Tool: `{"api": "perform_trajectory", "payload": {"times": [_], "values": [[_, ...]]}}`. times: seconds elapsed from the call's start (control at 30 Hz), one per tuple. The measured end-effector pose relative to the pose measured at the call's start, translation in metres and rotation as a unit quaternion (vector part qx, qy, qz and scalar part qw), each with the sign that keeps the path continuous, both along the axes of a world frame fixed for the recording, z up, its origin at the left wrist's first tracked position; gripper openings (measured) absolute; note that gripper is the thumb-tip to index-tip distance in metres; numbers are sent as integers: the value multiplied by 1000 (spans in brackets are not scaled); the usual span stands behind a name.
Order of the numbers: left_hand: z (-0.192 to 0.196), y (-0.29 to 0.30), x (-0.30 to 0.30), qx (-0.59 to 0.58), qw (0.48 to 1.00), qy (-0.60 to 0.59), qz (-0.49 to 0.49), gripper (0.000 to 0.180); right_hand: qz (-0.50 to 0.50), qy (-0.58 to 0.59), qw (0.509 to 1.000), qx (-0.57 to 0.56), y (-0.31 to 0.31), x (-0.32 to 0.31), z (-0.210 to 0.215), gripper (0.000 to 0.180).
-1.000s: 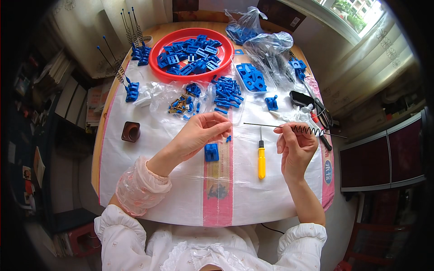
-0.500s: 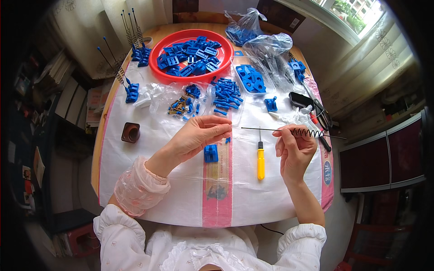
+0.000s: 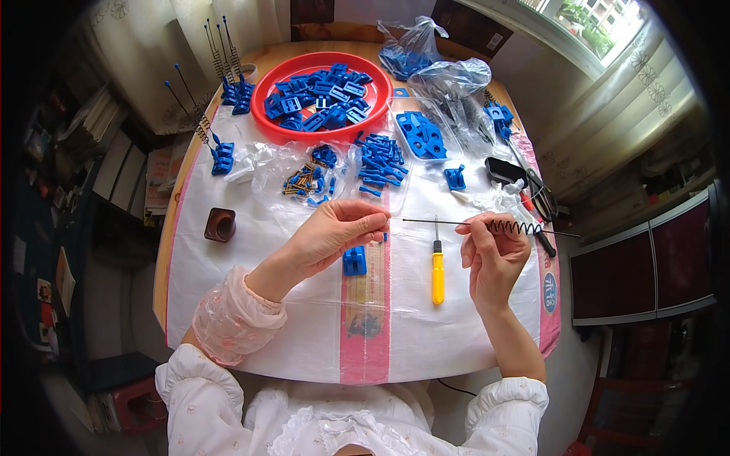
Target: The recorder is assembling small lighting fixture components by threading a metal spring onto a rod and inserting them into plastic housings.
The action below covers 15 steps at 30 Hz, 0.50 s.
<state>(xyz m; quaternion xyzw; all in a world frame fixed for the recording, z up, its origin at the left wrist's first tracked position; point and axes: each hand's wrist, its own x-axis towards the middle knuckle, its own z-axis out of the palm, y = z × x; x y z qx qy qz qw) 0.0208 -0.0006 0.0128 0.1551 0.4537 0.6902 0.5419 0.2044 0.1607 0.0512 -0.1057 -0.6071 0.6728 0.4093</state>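
Observation:
My right hand pinches a thin metal rod with a coiled spring on it, held level above the table. The rod's bare end points left toward my left hand, whose fingertips are pinched on a small blue piece I can barely see. Just below my left hand a blue plastic block lies on the white sheet. Between my hands lies a yellow-handled screwdriver, its tip pointing away from me.
A red bowl of blue plastic parts stands at the back. Loose blue parts, a bag of brass screws, plastic bags, a brown cup, finished rod assemblies and black tools surround the work spot.
My hands have drifted slightly closer; the rod's free end has moved a little nearer to my left fingertips. Everything on the table stays put.

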Motion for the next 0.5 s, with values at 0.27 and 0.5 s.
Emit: {"api": "perform_trajectory", "payload": {"times": [0.27, 0.5], "values": [[5, 0, 3, 19, 999, -36, 2, 17, -2, 2, 1000, 2, 0, 0, 0, 1], [5, -1, 3, 23, 999, -34, 0, 17, -2, 4, 1000, 3, 0, 0, 0, 2]]}}
